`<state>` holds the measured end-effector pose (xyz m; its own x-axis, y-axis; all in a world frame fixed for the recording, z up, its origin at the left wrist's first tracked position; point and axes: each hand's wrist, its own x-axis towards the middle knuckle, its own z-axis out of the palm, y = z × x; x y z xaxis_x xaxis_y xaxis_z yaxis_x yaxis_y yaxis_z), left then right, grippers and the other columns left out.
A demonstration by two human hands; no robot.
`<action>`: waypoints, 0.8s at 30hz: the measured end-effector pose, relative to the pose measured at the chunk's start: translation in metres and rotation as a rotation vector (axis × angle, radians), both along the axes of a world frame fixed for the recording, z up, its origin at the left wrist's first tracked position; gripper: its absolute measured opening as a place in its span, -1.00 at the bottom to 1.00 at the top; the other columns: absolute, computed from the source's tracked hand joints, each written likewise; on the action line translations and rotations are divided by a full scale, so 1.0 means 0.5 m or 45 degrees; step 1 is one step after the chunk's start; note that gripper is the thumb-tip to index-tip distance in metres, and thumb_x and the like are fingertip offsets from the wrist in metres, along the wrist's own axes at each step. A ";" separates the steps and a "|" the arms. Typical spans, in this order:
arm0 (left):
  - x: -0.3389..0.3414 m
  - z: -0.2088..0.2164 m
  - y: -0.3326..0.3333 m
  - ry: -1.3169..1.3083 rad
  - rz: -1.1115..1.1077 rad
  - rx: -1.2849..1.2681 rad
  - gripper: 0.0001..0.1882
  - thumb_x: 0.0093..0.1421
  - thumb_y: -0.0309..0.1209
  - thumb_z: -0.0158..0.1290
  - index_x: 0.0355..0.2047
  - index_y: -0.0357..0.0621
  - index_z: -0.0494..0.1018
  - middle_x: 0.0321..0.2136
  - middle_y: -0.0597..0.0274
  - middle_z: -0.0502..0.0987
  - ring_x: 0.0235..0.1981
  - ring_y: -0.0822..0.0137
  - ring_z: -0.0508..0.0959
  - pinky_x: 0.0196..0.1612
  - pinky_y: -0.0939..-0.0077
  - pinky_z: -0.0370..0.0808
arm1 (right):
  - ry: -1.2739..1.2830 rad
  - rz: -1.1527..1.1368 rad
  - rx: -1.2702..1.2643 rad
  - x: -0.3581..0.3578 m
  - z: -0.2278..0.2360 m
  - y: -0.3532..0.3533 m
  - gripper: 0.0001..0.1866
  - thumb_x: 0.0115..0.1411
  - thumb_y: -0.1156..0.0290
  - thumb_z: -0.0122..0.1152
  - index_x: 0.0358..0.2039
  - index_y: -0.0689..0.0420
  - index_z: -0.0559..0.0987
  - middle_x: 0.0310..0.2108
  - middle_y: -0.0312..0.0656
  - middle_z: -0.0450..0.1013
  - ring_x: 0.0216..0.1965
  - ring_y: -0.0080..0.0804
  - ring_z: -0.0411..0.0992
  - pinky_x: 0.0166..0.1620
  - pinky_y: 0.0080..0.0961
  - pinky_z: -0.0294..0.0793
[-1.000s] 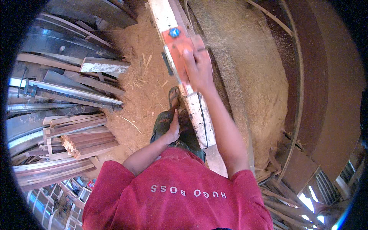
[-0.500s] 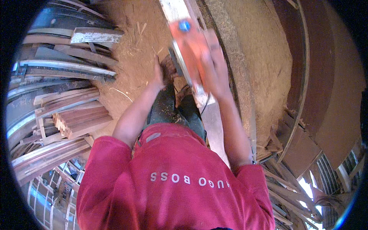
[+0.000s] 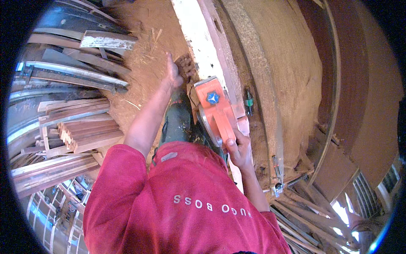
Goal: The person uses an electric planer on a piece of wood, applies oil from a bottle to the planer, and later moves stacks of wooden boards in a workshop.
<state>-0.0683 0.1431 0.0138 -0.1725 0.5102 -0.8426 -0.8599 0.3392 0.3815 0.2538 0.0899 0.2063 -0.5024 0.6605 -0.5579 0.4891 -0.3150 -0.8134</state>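
My right hand (image 3: 239, 148) is wrapped round the rear handle of an orange electric hand planer (image 3: 218, 110) with a blue star-shaped front knob. The planer sits on a long, pale wooden board (image 3: 196, 31) that runs away from me and is partly white on top. To the left of the board, my left hand (image 3: 173, 74) is raised with a digit stretched out, holding nothing. Beside it a shadowed brown shape could be its other fingers or a foot; I cannot tell which.
Stacked timber strips (image 3: 91, 131) and long planks (image 3: 76, 74) fill the left side. A small green-labelled bottle (image 3: 249, 101) is right of the board. Sawdust covers the ground (image 3: 287, 84). Loose sticks (image 3: 304, 216) lie at the lower right, near brown sheet panels (image 3: 368, 106).
The planer and my right hand have come back along the board toward me, uncovering its far part. My left hand has shifted slightly away from me, and the bottle now shows.
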 end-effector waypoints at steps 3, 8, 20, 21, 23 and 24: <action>-0.025 -0.042 -0.020 -0.201 0.051 0.050 -0.01 0.22 0.45 -0.61 0.22 -0.09 0.30 0.03 0.12 0.48 0.05 0.08 0.45 0.11 0.05 0.37 | 0.008 0.019 0.012 -0.109 0.018 0.073 -0.41 0.24 -0.04 0.09 -0.08 0.32 0.56 -0.38 0.01 0.57 -0.35 -0.26 0.57 -0.26 -0.32 0.52; -0.031 0.053 0.003 -0.317 0.024 0.175 -0.02 0.22 0.44 -0.53 0.34 -0.09 0.13 0.25 0.02 0.30 0.24 0.04 0.34 0.32 0.10 0.24 | 0.057 -0.032 0.095 -0.306 0.027 0.209 -0.41 0.32 -0.07 -0.02 -0.11 0.29 0.57 -0.59 -0.27 0.45 -0.58 -0.60 0.37 -0.50 -0.55 0.35; -0.092 0.055 0.042 -0.585 0.094 0.007 -0.19 0.31 0.34 -0.51 0.15 -0.04 0.32 -0.03 0.15 0.47 -0.06 0.20 0.49 0.05 0.15 0.47 | 0.457 -0.080 0.929 -0.828 -0.043 0.610 -0.36 0.35 -0.11 -0.13 -0.04 0.30 0.52 -0.24 0.16 0.50 -0.14 0.00 0.49 -0.08 -0.22 0.42; -0.090 0.049 0.044 -0.594 0.090 0.003 -0.19 0.31 0.34 -0.51 0.15 -0.04 0.32 -0.03 0.15 0.47 -0.06 0.20 0.49 0.05 0.15 0.47 | 0.364 -0.052 0.844 -0.866 -0.046 0.646 -0.34 0.34 -0.14 -0.13 -0.07 0.30 0.53 -0.28 0.18 0.50 -0.17 0.01 0.50 -0.10 -0.21 0.43; -0.077 0.044 0.044 -0.518 0.125 -0.086 -0.15 0.29 0.38 -0.54 0.11 -0.06 0.33 -0.06 0.12 0.48 -0.07 0.15 0.48 0.06 0.10 0.45 | 0.247 -0.021 0.824 -0.929 -0.043 0.713 -0.31 0.32 -0.18 -0.12 -0.18 0.32 0.55 -0.39 0.17 0.49 -0.27 -0.05 0.51 -0.17 -0.21 0.44; -0.069 0.037 0.045 -0.523 0.115 -0.084 -0.15 0.29 0.38 -0.54 0.11 -0.06 0.33 -0.06 0.12 0.48 -0.07 0.15 0.48 0.06 0.10 0.45 | 0.216 -0.028 0.897 -0.941 -0.035 0.737 -0.29 0.31 -0.20 -0.12 -0.26 0.34 0.56 -0.45 0.14 0.49 -0.34 -0.12 0.51 -0.21 -0.22 0.44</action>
